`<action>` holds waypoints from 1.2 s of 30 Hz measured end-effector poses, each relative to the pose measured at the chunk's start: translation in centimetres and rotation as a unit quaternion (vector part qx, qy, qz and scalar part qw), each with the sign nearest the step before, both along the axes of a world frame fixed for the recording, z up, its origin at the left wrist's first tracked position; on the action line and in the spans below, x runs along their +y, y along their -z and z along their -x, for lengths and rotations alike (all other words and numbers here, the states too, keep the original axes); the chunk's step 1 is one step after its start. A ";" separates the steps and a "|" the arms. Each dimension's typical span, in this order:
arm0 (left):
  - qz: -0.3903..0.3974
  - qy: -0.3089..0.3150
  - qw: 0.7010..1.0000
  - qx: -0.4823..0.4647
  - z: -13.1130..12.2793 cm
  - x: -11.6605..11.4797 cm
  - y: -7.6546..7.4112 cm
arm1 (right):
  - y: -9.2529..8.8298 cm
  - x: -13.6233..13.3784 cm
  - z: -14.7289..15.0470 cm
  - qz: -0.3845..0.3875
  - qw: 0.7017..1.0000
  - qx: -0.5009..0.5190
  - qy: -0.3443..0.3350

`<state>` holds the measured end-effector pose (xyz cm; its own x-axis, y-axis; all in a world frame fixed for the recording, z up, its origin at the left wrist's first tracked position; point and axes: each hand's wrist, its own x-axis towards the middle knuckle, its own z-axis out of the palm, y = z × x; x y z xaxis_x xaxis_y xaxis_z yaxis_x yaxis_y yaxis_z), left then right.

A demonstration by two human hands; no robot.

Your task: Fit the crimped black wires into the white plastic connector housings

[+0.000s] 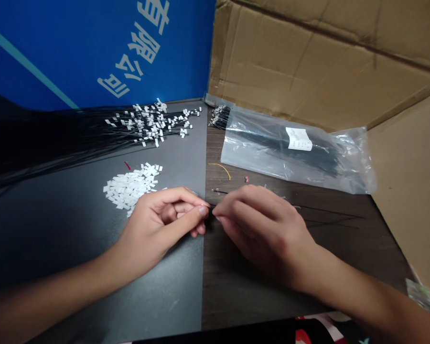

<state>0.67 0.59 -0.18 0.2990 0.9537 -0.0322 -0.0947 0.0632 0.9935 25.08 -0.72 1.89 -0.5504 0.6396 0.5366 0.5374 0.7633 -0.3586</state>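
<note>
Over the middle of the table, my left hand (165, 222) is closed in a pinch between thumb and forefinger. My right hand (261, 229) faces it, fingertips pressed together and almost touching the left ones. A short dark stretch of thin black wire (210, 205) shows between the two pinches; what sits at its end is hidden by the left fingers. Thin black wire (337, 213) also runs out on the table beyond the right hand. Behind the left hand lies a pile of small white plastic pieces (131, 188), which look like connector housings.
Many black wires with white ends (154, 123) lie at the back left, against a blue panel (186, 52). A clear plastic bag (272, 148) of black wires rests before the cardboard wall (308, 62). A yellow wire scrap (222, 169) and small bits lie nearby.
</note>
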 end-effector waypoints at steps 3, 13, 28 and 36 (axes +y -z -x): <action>-0.016 0.008 1.000 0.017 0.0 -0.1 0.0 | 0.1 -0.1 0.2 0.143 0.986 0.091 0.007; 0.010 0.009 1.000 -0.013 -0.4 -0.1 -0.1 | -1.8 0.0 0.6 0.366 0.911 0.183 0.040; 0.016 -0.003 1.000 -0.010 0.3 0.1 1.0 | -1.0 -0.1 1.2 0.405 0.889 0.206 0.054; 0.008 0.004 1.000 -0.026 0.1 0.2 0.8 | -1.3 -0.2 1.4 0.434 0.875 0.209 0.046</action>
<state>0.55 0.80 -0.98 0.3088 0.9506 -0.0321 -0.1461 0.0807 0.9860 23.71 -0.93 3.20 -0.3471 0.9373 -0.0312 0.2658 0.0664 -0.9617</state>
